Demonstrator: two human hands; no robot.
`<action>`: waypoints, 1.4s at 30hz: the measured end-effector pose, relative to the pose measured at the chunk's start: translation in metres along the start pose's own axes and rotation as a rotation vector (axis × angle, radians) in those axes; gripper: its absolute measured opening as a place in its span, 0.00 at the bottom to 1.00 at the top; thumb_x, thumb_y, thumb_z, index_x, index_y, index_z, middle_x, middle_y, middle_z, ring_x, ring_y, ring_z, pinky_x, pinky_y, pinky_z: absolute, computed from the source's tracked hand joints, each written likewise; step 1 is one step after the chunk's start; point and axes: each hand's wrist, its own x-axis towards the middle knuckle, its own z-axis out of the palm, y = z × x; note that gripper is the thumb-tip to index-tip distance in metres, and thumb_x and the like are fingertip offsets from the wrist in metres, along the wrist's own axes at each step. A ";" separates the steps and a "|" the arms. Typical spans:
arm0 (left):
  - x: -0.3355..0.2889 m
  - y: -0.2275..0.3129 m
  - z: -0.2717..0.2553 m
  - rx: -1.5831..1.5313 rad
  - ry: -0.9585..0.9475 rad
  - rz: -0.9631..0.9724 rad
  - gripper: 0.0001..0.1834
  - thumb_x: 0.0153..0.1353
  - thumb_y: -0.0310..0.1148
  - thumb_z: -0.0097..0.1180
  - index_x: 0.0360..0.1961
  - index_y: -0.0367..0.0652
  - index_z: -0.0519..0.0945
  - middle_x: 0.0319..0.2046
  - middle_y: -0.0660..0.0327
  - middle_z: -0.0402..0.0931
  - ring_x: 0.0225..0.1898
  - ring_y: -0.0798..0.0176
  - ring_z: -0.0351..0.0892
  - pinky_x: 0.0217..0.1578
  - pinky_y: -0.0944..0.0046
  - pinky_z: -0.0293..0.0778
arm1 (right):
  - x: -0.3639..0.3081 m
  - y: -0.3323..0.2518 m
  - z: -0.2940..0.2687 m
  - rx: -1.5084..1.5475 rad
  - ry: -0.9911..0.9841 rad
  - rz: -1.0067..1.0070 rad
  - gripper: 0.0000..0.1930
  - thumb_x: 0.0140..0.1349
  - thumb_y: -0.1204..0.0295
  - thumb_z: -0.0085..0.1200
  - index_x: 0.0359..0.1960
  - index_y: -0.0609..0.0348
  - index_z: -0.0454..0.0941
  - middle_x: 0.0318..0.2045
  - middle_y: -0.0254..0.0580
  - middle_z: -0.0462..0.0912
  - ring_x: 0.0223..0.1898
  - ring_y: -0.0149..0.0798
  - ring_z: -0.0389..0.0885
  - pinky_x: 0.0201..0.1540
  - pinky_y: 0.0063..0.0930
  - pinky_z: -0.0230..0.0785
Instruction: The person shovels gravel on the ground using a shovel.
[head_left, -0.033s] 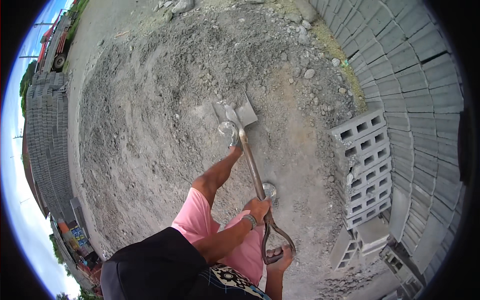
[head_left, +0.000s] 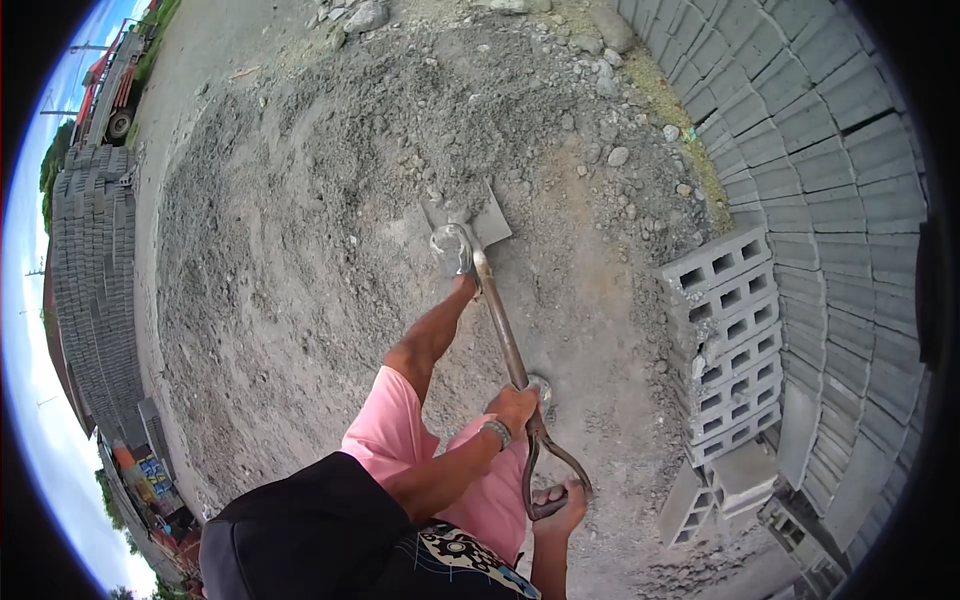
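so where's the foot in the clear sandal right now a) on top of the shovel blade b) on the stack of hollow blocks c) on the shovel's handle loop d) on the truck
a: the foot in the clear sandal presses on the top edge of the shovel blade, sunk in the grey sand pile, while the left hand holds the shaft and the right hand the D-grip.

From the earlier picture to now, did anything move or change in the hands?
Nothing visibly changed. The left hand grips the shovel shaft, the right hand holds its handle loop, and one foot presses the blade into the gravel pile, as earlier.
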 end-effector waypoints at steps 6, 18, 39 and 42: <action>0.119 0.131 -0.005 -0.129 -0.058 0.078 0.11 0.60 0.31 0.55 0.32 0.31 0.74 0.21 0.55 0.75 0.21 0.58 0.77 0.20 0.57 0.76 | 0.123 0.025 0.107 0.181 0.227 0.163 0.08 0.57 0.68 0.53 0.34 0.58 0.75 0.13 0.32 0.65 0.11 0.34 0.64 0.15 0.30 0.62; 0.242 0.176 -0.037 -0.152 -0.214 -0.118 0.25 0.57 0.44 0.61 0.41 0.29 0.74 0.38 0.50 0.76 0.31 0.55 0.80 0.30 0.54 0.78 | 0.159 0.045 0.082 -0.255 0.700 0.024 0.08 0.56 0.66 0.56 0.26 0.52 0.71 0.14 0.32 0.65 0.11 0.34 0.65 0.14 0.28 0.60; 0.193 0.272 -0.068 -0.506 -0.063 0.028 0.07 0.57 0.30 0.55 0.27 0.37 0.74 0.19 0.58 0.73 0.16 0.61 0.73 0.16 0.59 0.72 | 0.077 -0.006 0.084 -0.272 0.596 -0.197 0.10 0.58 0.70 0.56 0.22 0.54 0.68 0.12 0.32 0.64 0.11 0.32 0.62 0.14 0.28 0.59; 0.123 0.279 -0.072 -0.603 -0.098 0.126 0.07 0.58 0.31 0.55 0.28 0.38 0.74 0.19 0.58 0.73 0.16 0.61 0.73 0.17 0.59 0.73 | 0.056 -0.043 0.050 -0.230 0.495 -0.264 0.05 0.57 0.73 0.55 0.27 0.60 0.73 0.13 0.33 0.65 0.11 0.31 0.63 0.12 0.25 0.58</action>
